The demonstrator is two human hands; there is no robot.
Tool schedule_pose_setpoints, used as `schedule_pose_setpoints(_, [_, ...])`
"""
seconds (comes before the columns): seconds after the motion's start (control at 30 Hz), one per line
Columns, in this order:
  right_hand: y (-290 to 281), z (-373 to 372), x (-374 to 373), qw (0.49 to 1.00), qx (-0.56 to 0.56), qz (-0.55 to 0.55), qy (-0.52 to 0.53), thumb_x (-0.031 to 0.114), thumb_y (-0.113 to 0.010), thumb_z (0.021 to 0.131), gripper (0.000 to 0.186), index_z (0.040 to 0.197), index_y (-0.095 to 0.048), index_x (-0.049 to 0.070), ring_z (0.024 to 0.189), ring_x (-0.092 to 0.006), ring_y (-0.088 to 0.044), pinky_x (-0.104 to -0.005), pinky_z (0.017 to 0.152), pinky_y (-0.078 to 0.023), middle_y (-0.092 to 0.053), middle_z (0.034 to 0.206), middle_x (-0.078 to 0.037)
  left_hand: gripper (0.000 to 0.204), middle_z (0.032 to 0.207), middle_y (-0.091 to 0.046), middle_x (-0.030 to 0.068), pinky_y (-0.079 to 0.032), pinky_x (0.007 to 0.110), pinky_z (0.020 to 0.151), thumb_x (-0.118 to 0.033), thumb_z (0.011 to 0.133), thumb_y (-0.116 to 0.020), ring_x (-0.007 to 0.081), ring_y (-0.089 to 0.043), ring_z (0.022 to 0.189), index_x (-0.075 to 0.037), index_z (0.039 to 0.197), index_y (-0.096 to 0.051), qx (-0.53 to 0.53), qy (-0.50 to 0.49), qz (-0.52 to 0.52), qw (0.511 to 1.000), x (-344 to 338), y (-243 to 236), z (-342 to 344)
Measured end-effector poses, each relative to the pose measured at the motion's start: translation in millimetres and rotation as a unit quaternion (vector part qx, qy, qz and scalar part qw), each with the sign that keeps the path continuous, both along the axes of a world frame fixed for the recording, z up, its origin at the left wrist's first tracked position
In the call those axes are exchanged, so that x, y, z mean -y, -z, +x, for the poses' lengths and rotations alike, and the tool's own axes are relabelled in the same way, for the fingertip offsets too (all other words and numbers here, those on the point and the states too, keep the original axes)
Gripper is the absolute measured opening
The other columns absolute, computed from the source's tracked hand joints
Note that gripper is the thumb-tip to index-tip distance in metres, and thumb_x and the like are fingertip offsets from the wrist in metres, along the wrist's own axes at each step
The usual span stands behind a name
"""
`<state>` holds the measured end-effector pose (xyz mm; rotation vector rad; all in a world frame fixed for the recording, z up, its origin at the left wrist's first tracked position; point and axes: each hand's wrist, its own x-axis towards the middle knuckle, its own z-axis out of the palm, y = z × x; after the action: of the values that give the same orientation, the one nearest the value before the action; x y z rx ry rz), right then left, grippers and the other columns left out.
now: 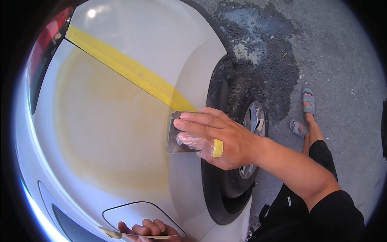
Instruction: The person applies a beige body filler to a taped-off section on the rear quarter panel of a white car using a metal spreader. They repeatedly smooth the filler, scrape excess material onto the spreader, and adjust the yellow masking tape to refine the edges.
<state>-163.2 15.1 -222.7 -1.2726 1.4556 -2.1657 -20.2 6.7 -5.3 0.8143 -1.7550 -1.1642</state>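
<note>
My right hand (225, 139) is closed on a flat, square metal putty spreader (174, 142) held against the white car's rear side panel (109, 121), beside the wheel arch. One finger is wrapped in clear plastic, with a band of yellow tape (217, 148) around it. On the panel lies a broad, smooth patch with a yellowish-tan outline (121, 181). At the lower edge, my left hand (150, 229) curls around a thin flat plate (139, 235), seen nearly edge-on. Tan putty (111, 233) clings to its end. Part of the left hand is cut off by the frame.
Yellow masking tape (133, 72) runs diagonally along the panel seam. A fuel door (141, 213) sits low in view, the red tail light (52, 30) at upper left. The rear wheel (254, 117) stands beside my right hand. My sandalled feet (308, 101) are on wet-stained asphalt (330, 52).
</note>
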Motion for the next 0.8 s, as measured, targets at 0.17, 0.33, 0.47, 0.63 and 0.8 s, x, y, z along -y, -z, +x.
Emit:
schedule_pose_setpoints(0.17, [1.1,-5.2,9.3,1.0,-0.007,-0.002,0.017,0.009,-0.062,0.082,0.036,0.118,-0.059,0.008,0.128,-0.023,-0.043,-0.0418,0.105,-0.031,-0.049,0.136,-0.007,0.047,0.073,-0.046,0.0014,-0.03,0.023,0.053,0.001,0.091,-0.048,0.0116,-0.036,0.062,-0.004,0.136,-0.033,-0.007,-0.02,-0.008,1.0,-0.5,1.3,-5.7])
schedule_pose_setpoints(0.33, [4.1,1.9,11.2,1.0,-0.01,0.004,0.019,0.01,-0.06,0.084,0.032,0.116,-0.06,0.006,0.125,-0.0242,-0.046,-0.0421,0.103,-0.033,-0.053,0.131,-0.008,0.052,0.078,-0.051,0.0021,-0.032,0.023,0.053,0.001,0.09,-0.05,0.0112,-0.038,0.063,-0.006,0.137,-0.031,0.006,-0.016,-0.015,1.0,-0.9,1.7,-7.3])
schedule_pose_setpoints(0.47, [3.8,1.6,3.7,1.0,-0.008,0.012,-0.004,0.009,-0.059,0.084,0.029,0.113,-0.061,0.005,0.124,-0.025,-0.047,-0.0424,0.1,-0.035,-0.053,0.131,-0.01,0.054,0.084,-0.056,0.0035,-0.035,0.024,0.056,-0.001,0.09,-0.051,0.0114,-0.04,0.065,-0.007,0.139,-0.028,0.024,0.016,0.002,1.0,1.5,0.2,-3.9])
schedule_pose_setpoints(0.63, [-7.9,4.2,-25.6,0.997,0.052,-0.001,-0.063,0.007,-0.059,0.083,0.037,0.12,-0.055,0.005,0.125,-0.0292,-0.045,-0.043,0.098,-0.036,-0.051,0.133,-0.012,0.066,0.096,-0.056,0.0064,-0.035,0.023,0.055,-0.004,0.087,-0.053,0.0109,-0.045,0.067,-0.001,0.143,-0.018,0.075,0.019,-0.05,0.996,9.8,2.5,15.6])
schedule_pose_setpoints(0.8, [-61.7,24.2,-76.2,0.838,0.352,-0.263,-0.325,0.01,-0.059,0.089,0.04,0.128,-0.053,0.007,0.132,-0.032,-0.039,-0.0448,0.105,-0.032,-0.049,0.137,-0.015,0.063,0.097,-0.057,0.0077,-0.036,0.024,0.057,-0.007,0.087,-0.054,0.0127,-0.048,0.07,-0.001,0.142,-0.023,0.031,-0.109,-0.001,0.994,-11.0,11.1,-10.4])
